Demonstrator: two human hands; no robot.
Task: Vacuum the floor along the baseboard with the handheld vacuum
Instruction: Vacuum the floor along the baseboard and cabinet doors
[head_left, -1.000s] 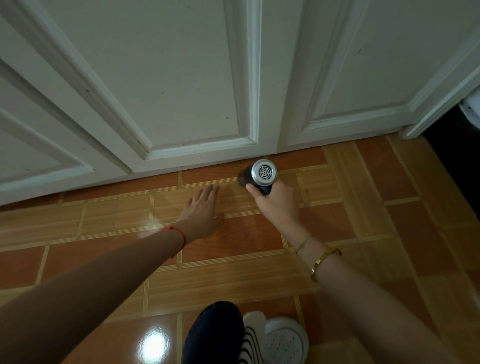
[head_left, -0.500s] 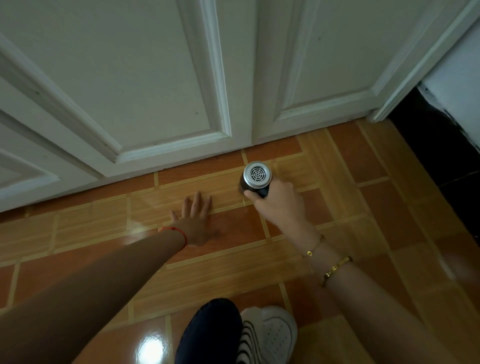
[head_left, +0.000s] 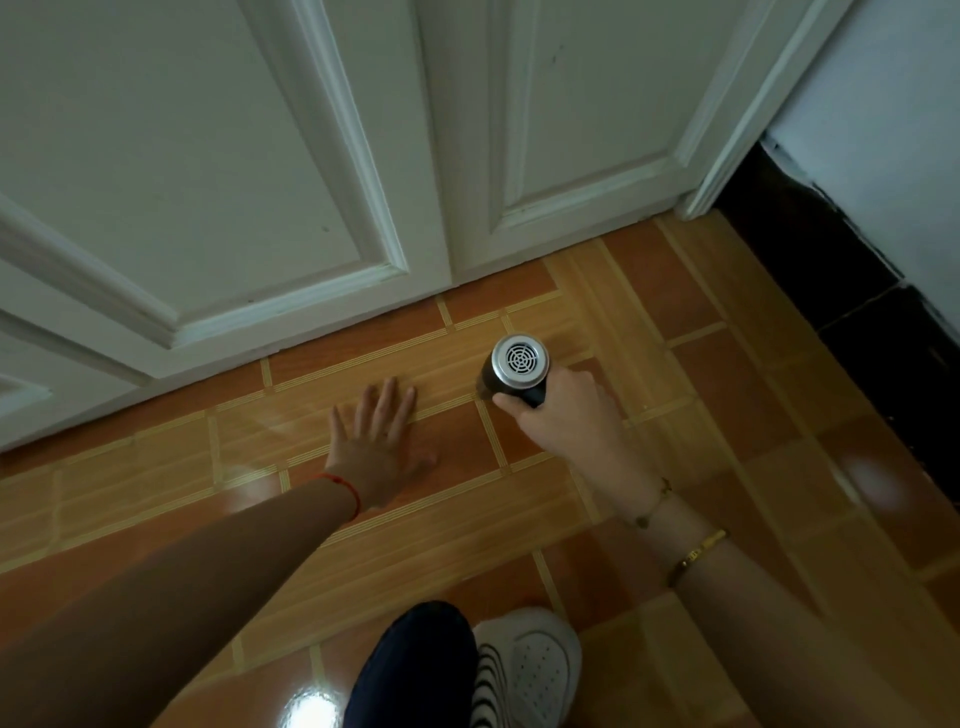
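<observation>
1. Right hand (head_left: 563, 415), fingers curled round the vacuum's (head_left: 517, 370) handle, holds it on the floor (head_left: 675, 395) near the door (head_left: 260, 182).
2. Left hand (head_left: 376, 447) lies flat left of it, fingers spread.

**Floor layout by the doors**

Left hand (head_left: 375, 449) lay flat on the tiled floor (head_left: 727, 415), fingers spread and pointing toward the doors. Right hand (head_left: 563, 415) sat to its right, apart from it, wrapped around the handheld vacuum (head_left: 517, 366). Vacuum stood beyond the right hand's fingers, its vented end turned up toward the camera, its far end hidden.

Beyond both hands, the paneled doors (head_left: 218, 171) met the floor. Baseboard (head_left: 857, 291) ran well to the right of the right hand, along the wall (head_left: 893, 130). Behind the hands, between the two forearms, a knee (head_left: 415, 665) and a shoe (head_left: 530, 670) sat side by side, shoe on the right.
</observation>
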